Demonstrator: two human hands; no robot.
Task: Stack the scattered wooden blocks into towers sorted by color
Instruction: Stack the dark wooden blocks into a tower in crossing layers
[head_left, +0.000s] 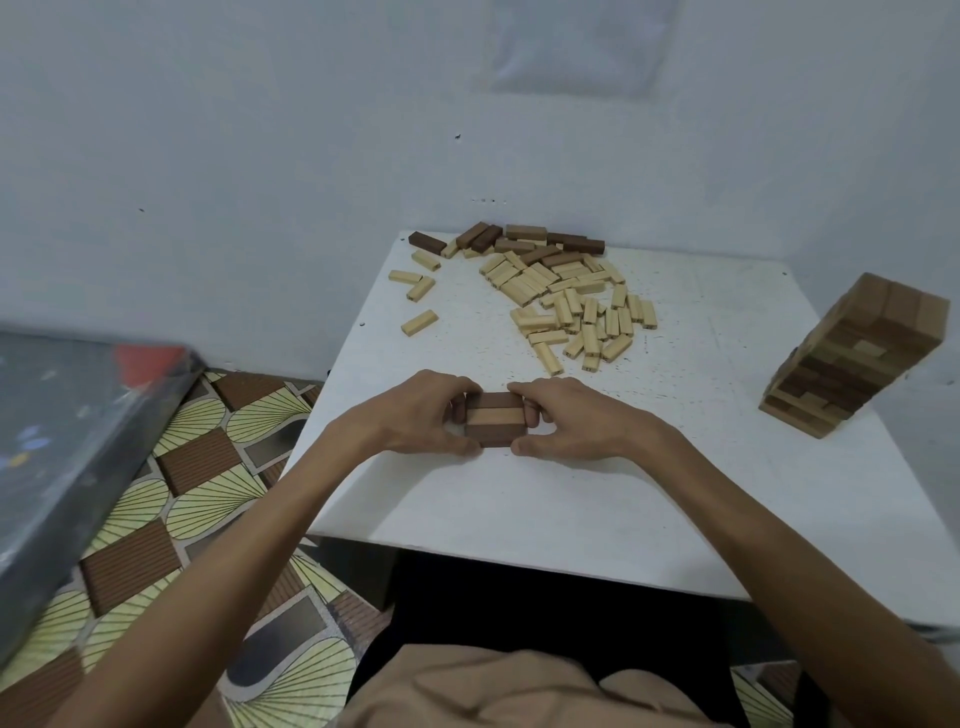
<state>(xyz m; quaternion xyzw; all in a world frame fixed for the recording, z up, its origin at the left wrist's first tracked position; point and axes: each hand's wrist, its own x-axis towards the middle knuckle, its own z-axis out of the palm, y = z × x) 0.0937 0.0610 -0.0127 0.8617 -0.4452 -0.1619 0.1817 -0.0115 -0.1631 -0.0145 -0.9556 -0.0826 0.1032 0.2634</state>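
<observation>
A row of three blocks (494, 421), dark, lighter brown and dark, lies side by side on the white table (597, 493) near its front. My left hand (415, 415) grips its left end with curled fingers and thumb. My right hand (566, 418) grips its right end the same way. Farther back lies a heap of several pale blocks (576, 306), with several dark brown blocks (530, 244) along the table's far edge. A tall stacked tower (852, 358) of mixed brown blocks stands at the right.
A few pale blocks (418, 291) lie loose at the table's far left. The wall rises right behind the table. A grey board (67, 452) leans at the left over a patterned floor (208, 493). My lap sits below the table's front edge.
</observation>
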